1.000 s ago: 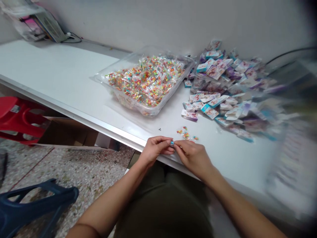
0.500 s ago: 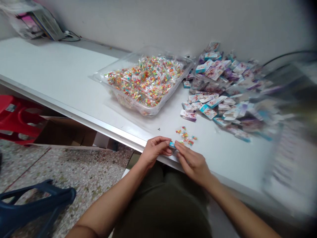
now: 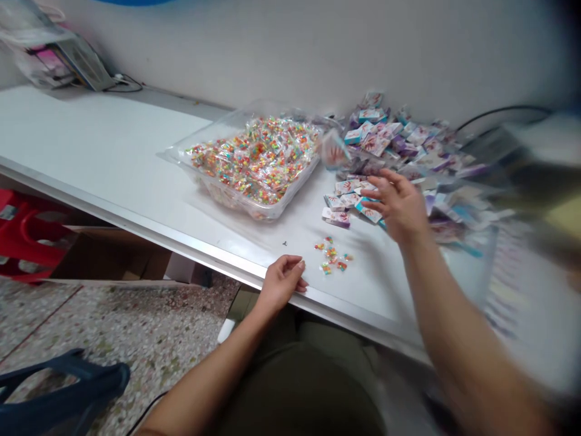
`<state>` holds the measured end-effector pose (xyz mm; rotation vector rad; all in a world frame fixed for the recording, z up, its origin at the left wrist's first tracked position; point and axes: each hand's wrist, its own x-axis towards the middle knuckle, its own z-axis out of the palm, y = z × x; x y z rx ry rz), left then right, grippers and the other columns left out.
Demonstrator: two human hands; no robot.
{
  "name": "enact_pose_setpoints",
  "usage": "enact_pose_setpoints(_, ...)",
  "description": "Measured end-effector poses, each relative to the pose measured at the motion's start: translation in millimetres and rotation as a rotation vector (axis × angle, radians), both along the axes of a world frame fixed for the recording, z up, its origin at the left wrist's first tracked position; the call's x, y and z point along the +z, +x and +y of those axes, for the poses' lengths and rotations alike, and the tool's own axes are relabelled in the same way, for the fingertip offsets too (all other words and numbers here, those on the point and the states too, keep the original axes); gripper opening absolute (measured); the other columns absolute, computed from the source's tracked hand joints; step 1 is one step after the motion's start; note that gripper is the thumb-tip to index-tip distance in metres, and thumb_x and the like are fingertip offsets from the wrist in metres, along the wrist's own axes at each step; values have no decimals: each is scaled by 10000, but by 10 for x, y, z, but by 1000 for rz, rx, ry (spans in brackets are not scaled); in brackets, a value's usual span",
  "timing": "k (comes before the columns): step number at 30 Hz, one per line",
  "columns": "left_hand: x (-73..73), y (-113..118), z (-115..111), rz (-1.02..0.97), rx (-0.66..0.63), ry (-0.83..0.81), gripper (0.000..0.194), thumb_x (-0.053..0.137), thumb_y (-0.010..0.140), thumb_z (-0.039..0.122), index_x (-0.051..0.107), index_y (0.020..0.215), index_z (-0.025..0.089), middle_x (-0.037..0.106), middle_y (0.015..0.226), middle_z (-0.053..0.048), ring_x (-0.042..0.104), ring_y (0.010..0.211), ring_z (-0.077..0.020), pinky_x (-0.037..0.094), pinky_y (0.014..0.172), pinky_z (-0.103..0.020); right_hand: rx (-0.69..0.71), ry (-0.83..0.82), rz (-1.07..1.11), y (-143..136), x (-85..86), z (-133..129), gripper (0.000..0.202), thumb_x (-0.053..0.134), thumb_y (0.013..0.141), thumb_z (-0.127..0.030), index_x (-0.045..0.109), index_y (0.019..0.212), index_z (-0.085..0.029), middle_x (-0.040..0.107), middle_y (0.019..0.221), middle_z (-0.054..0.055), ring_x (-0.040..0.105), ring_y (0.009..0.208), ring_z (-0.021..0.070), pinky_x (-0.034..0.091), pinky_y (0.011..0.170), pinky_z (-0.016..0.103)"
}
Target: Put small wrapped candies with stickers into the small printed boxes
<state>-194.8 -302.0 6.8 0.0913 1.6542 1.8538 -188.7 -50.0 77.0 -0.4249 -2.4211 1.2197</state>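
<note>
Your right hand [image 3: 399, 206] is spread and empty, raised near the small printed cartons [image 3: 376, 142]; your left hand [image 3: 281, 281] is curled at the table edge [image 3: 236, 261], its contents not discernible. The 1 blurred carton [image 3: 334, 151], apparently airborne beside the clear plastic tray [image 3: 175, 154], should be light and crushable: take it by its narrow sides. Count 1 tray of pellet sachets [image 3: 254, 157], 1 cluster of loose sachets [image 3: 331, 253], and cartons too overlapped to tally.

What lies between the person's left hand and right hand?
In the head view, a cluster of clear packets with colourful pieces lies on the white tabletop, between the left hand and the right hand.
</note>
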Motion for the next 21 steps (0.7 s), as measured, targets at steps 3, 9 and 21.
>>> enact_pose_setpoints(3,-20,2,-1,-15,19,-5,330,710,762,377,598,954,132,624,636,15,604,495,-107,551,515,-250,-76,168,-151,-129,-252,157,221,677,756,-290,700,951,-188,708,1003,97,642,956,262,508,848,404)
enact_pose_setpoints(9,28,9,90,123,111,-37,392,780,691,366,646,977,134,699,867,-70,665,705,-153,566,690,-301,-31,124,-204,228,-623,-155,339,646,787,-378,703,1047,-168,702,1088,120,632,979,274,497,850,394)
enact_pose_setpoints(21,155,-62,96,710,-20,-555,514,650,795,386,553,1245,157,695,1022,-101,645,880,-240,498,823,-389,-239,194,-250,1708,-125,596,430,599,827,-532,661,1191,-312,692,1152,85,665,965,288,535,776,398)
